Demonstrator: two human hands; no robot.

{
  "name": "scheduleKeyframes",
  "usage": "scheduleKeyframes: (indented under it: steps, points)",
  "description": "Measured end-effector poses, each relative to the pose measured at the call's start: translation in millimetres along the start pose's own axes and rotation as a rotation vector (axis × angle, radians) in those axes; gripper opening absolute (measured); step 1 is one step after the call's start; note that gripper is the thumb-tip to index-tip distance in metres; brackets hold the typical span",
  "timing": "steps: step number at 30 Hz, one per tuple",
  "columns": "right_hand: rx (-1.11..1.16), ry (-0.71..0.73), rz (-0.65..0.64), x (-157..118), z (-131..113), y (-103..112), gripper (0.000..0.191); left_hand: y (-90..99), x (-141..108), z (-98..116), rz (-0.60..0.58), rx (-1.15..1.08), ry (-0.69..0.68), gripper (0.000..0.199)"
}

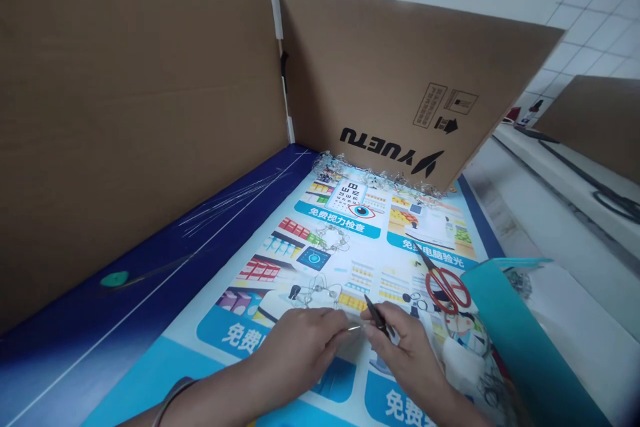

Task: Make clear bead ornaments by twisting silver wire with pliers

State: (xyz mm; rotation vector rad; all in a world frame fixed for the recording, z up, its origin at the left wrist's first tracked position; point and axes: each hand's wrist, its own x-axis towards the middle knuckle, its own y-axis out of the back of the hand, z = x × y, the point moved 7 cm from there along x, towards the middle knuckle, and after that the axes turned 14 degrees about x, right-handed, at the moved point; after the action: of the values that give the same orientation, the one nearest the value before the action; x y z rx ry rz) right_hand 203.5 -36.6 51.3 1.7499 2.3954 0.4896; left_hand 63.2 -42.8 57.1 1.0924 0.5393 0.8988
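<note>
My left hand (313,347) is closed, its fingertips pinching a thin shiny piece (354,327) that looks like metal or wire. Close beside it, my right hand (407,343) grips a slim black pointed tool (376,315), its tip angled up and away. Just past my left hand lies a ring of bent wire with clear beads (320,292). A second beaded wire ring (333,237) rests farther up the printed sheet (320,265). Red-handled scissors (453,290) lie beyond my right hand, blades pointing away.
Cardboard panels stand on the left (140,100) and at the back (380,73). Several wire pieces (380,180) line the back panel's foot. Loose straight wires (225,203) and a green round item (115,278) lie left. A teal folded board (530,347) borders the right.
</note>
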Motion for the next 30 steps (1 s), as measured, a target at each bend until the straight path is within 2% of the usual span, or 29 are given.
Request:
scheduleKeyframes:
  steps: [4, 9, 12, 14, 18, 21, 24, 26, 28, 30]
  points:
    - [-0.111, 0.081, 0.003, -3.2, -7.4, -0.7, 0.014, 2.6, 2.0, 10.1, -0.013, 0.099, -0.036, 0.02]
    - [-0.068, 0.023, 0.005, -5.7, -3.5, 0.1, 0.018, 14.4, 9.9, 10.3, 0.101, 0.002, -0.037, 0.02]
    - [0.19, -0.082, -0.023, -5.9, 6.0, -6.3, 0.02, 20.4, 16.5, 8.2, 0.193, -0.248, -0.054, 0.02]
    - [0.415, -0.15, -0.012, -6.3, 14.8, -12.3, 0.019, 16.9, 20.5, 1.4, 0.214, -0.503, 0.016, 0.017]
    - [0.661, -0.223, 0.107, -7.4, 29.6, -19.1, 0.02, -13.7, 21.3, -12.6, 0.124, -0.983, 0.29, 0.02]
    - [0.683, -0.226, 0.073, -5.3, 25.2, -26.4, 0.022, -25.4, 17.7, -14.2, 0.117, -1.112, 0.346, 0.024]
    - [0.59, -0.199, -0.06, -0.6, 12.4, -31.6, 0.021, -20.9, 14.2, -16.9, 0.157, -1.064, 0.33, 0.025]
    - [0.422, -0.16, -0.105, 2.7, 8.7, -27.7, 0.021, -14.7, 12.9, -20.3, 0.182, -1.043, 0.307, 0.026]
    - [0.137, -0.051, -0.059, 6.5, 7.6, -14.9, 0.02, -11.7, 12.8, -25.5, 0.181, -1.078, 0.306, 0.026]
    - [-0.191, 0.154, 0.021, 8.0, 2.4, -1.7, 0.014, -12.1, 13.5, -31.7, 0.169, -1.125, 0.329, 0.026]
